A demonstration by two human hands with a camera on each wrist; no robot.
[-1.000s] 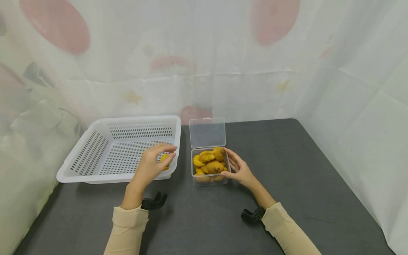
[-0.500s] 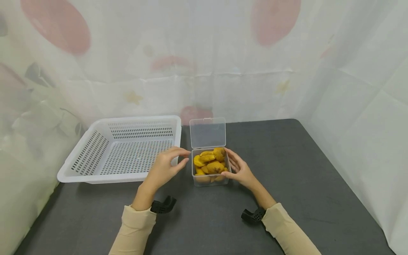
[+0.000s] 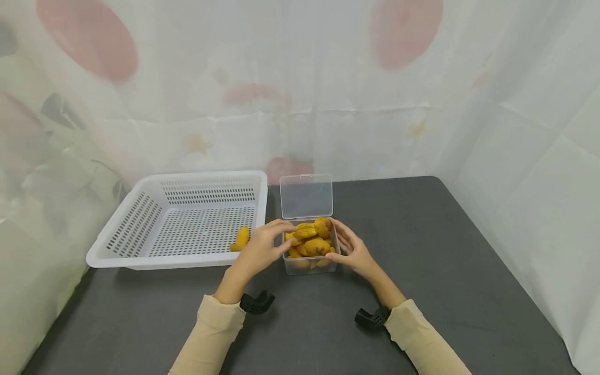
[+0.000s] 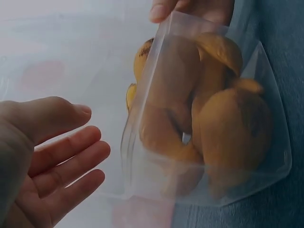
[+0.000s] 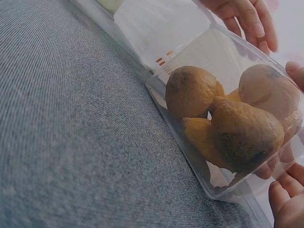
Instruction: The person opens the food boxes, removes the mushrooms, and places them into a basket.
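Note:
Yellow gourd-shaped fruits [image 3: 317,246] fill a small clear plastic box [image 3: 309,271], its hinged lid [image 3: 307,197] standing up at the back. My right hand [image 3: 353,252] holds the box at its right side, thumb at the near corner and fingers along the wall. Over the box's left edge reaches my left hand [image 3: 263,249], thumb and fingers apart beside the fruits. The left wrist view shows that hand [image 4: 57,156] with nothing in its grasp. Two yellow fruits [image 3: 242,237] lie in the near right corner of the white basket [image 3: 175,262], partly behind the left hand.
The perforated basket stands left of the box on the dark grey table [image 3: 300,323]. A white patterned curtain [image 3: 253,62] hangs behind the table and along both sides. Each wrist wears a black camera mount [image 3: 258,302].
My left hand has moved right, from over the basket's near right corner to the box, uncovering yellow fruits in the basket. The right hand has stayed on the box.

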